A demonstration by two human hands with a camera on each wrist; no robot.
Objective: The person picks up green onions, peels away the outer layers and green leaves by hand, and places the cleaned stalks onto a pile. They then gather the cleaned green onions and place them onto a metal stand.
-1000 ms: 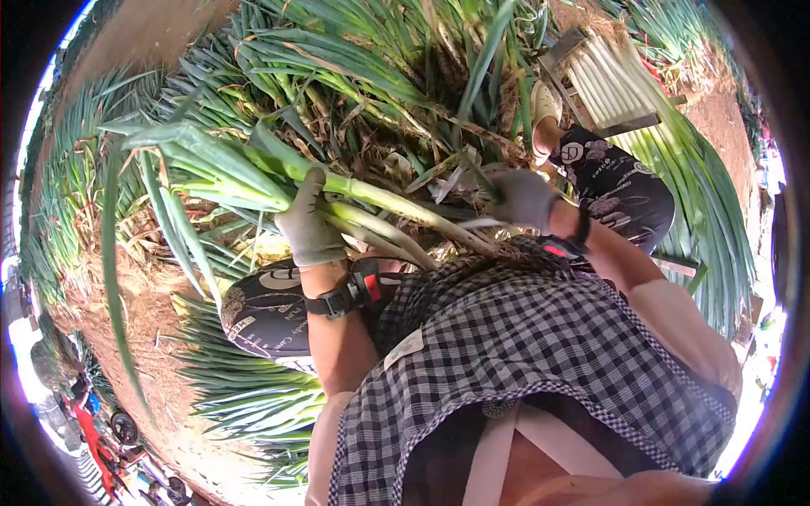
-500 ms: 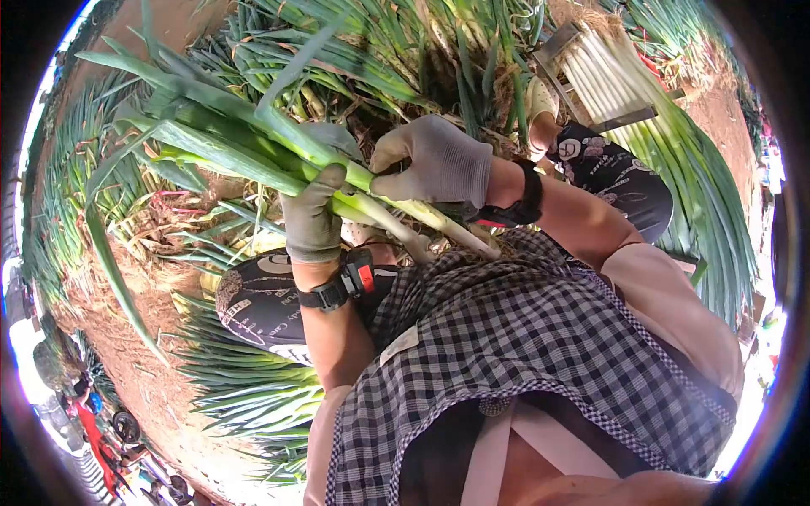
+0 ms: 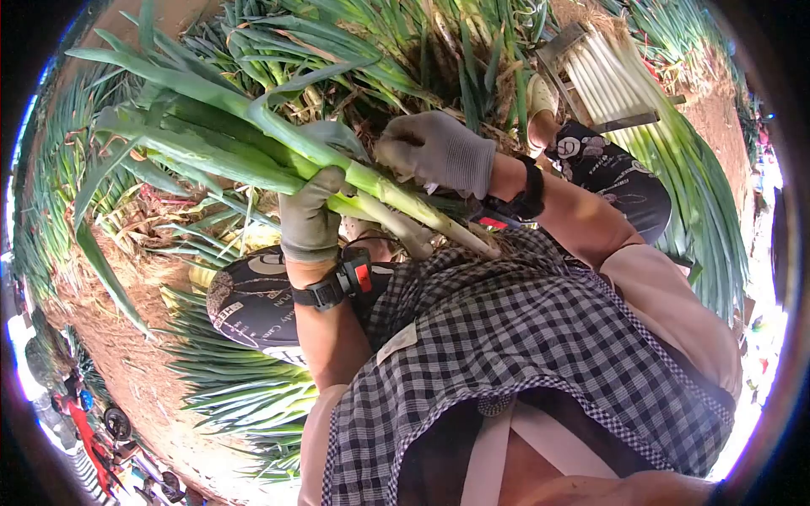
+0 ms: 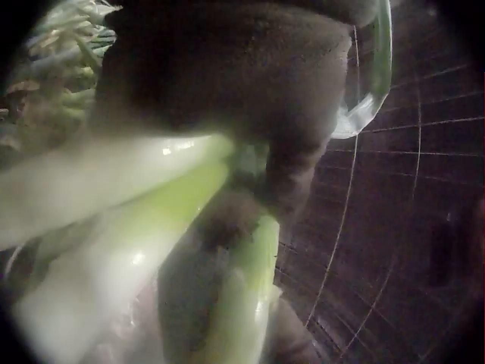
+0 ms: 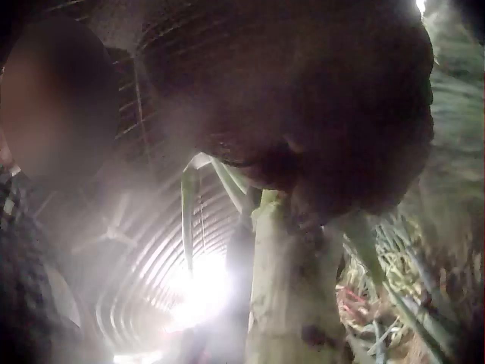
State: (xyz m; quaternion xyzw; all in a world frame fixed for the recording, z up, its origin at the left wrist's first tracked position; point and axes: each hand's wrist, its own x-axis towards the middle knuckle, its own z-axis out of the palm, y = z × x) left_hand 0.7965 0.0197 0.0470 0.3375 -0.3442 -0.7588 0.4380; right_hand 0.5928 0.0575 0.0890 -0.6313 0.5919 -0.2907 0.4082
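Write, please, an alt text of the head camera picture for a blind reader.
A person's grey-gloved left hand grips a bunch of long green-and-white leeks, while the grey-gloved right hand pinches one stalk. A black-and-white checked apron fills the foreground; more leeks lie around.

Bundle: the leek bundle lies across the lap, leaves to the left.
Hands: the left hand grips it from below; the right hand holds it from above, just to the right.
Ahead: the leek pile lies beyond both hands.
Right: the rack of stalks lies beside the pile.
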